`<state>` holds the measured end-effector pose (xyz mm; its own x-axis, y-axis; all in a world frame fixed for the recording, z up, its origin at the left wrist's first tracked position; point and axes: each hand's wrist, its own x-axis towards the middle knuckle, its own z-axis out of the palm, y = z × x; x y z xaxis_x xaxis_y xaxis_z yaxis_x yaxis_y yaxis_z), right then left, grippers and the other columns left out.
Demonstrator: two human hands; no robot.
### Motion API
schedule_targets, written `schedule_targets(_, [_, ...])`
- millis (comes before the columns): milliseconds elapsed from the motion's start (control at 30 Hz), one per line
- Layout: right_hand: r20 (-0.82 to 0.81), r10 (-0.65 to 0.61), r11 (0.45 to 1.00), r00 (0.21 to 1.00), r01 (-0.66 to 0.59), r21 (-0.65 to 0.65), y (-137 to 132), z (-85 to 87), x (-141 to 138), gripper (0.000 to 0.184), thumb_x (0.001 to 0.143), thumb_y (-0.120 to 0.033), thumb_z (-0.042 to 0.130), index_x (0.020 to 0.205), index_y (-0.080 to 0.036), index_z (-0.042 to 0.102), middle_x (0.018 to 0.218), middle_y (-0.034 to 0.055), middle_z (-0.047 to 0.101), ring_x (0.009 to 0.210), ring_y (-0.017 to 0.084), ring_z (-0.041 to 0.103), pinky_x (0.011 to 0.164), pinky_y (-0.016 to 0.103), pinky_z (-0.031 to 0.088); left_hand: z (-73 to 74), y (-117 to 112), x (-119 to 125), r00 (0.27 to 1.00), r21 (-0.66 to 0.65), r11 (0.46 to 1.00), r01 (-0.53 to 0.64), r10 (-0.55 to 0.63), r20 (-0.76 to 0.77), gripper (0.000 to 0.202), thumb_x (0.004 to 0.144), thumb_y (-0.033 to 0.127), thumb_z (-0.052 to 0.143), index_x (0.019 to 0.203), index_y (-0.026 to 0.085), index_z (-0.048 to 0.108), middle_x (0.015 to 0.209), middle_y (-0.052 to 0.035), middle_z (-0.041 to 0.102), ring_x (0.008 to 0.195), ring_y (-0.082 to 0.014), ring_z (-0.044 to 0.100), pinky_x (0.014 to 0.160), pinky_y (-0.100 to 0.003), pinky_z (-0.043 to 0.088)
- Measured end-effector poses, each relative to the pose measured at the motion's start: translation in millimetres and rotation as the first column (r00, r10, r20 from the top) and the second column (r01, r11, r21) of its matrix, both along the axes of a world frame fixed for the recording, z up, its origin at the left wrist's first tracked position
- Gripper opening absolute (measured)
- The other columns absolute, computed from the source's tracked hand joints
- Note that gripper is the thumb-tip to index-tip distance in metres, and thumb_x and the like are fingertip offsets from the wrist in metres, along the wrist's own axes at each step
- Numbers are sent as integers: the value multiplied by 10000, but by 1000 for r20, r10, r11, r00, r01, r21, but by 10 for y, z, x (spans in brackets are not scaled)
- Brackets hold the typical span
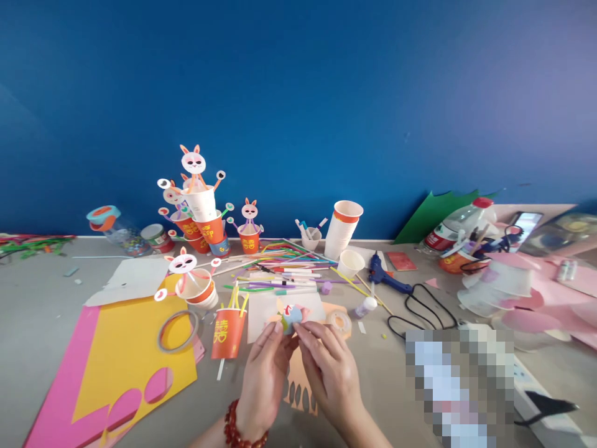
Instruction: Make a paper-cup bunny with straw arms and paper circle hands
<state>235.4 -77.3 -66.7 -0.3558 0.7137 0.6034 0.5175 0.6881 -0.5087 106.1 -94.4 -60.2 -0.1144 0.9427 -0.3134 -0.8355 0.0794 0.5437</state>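
Both hands meet at the middle of the table around a small paper piece [293,313] with blue, red and pink patches; its exact kind is hard to make out. My left hand [267,370], with a red bead bracelet at the wrist, pinches its lower left side. On its right edge, the fingertips of my right hand [330,367] are closed. Behind the piece lies a white paper sheet [261,311]. Left of my hands is an orange paper cup [229,333] with yellow strips sticking up. Below them, a peach cut-out sheet [302,379] is partly covered.
Rabbit-faced cup figures [201,202] stand stacked at the back left. Yellow paper [125,336] and a tape roll [178,331] lie left. A blue glue gun [389,277] with a looping cord, a glue bottle [365,307] and a cup stack [344,230] are right.
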Motion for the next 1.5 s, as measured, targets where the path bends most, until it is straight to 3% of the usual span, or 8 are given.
schedule_targets(200, [354,-128,988,926,86,131,-22,-121,-102,507,913,-86,431,1412,-160,487,1309,123,619,1014,308,570,852,462,485,-168,25,9,988,-107,983,-152,150,-27,237,723,266,821,921,208,705,1056,-71,746,1069,-250,674,1004,-391,500])
schedule_targets(433, [433,-109,988,895,51,143,-44,-120,-173,499,910,-78,400,1401,-90,489,1405,129,557,1172,325,516,940,472,462,-292,31,26,974,-211,952,-222,207,-90,249,753,239,780,983,247,684,1120,-39,727,1177,-253,619,1050,-382,477])
schedule_targets(767, [310,-120,992,943,100,79,26,-180,-116,436,921,-90,423,1337,-136,543,1328,142,616,1063,296,608,877,446,528,-105,79,24,992,-99,988,-118,113,-54,271,743,343,781,957,201,696,1165,-104,712,1216,-299,586,1062,-427,461])
schedule_targets(933, [6,-122,975,993,121,-187,67,-77,159,168,957,-201,471,933,-207,637,949,73,700,833,198,656,716,299,541,-12,69,-48,994,-64,995,-82,77,-81,218,719,315,801,863,175,716,1053,-99,745,1178,-327,613,1060,-480,442])
schedule_targets(1033, [-120,-259,952,958,232,-201,103,-87,472,174,934,-262,531,775,-210,577,795,41,633,705,177,610,652,285,506,-36,51,-119,996,-26,999,-46,44,-81,195,740,306,791,857,163,731,1025,-93,754,1184,-336,610,1048,-496,446])
schedule_targets(1167, [-281,-610,792,741,559,-247,294,-293,905,300,846,-388,637,1060,-191,561,980,81,616,829,218,612,774,386,517,-63,30,-174,995,-11,999,32,-33,-90,228,755,317,784,920,163,748,1099,-111,738,1219,-351,583,1036,-498,459])
schedule_targets(1367, [-53,-513,771,857,432,-469,674,-693,1185,437,835,-502,573,1133,-182,566,1022,115,673,934,285,650,816,447,528,14,29,-132,995,22,998,60,-58,-80,187,766,320,782,877,175,745,1080,-97,743,1196,-325,602,1056,-506,438])
schedule_targets(1500, [35,-526,815,850,515,-265,615,-590,1077,414,896,-502,477,1099,-160,595,989,148,685,968,329,636,823,480,512,-11,26,-132,992,21,1000,-22,24,-125,163,727,308,812,809,182,750,933,-55,762,1073,-301,672,1050,-500,451])
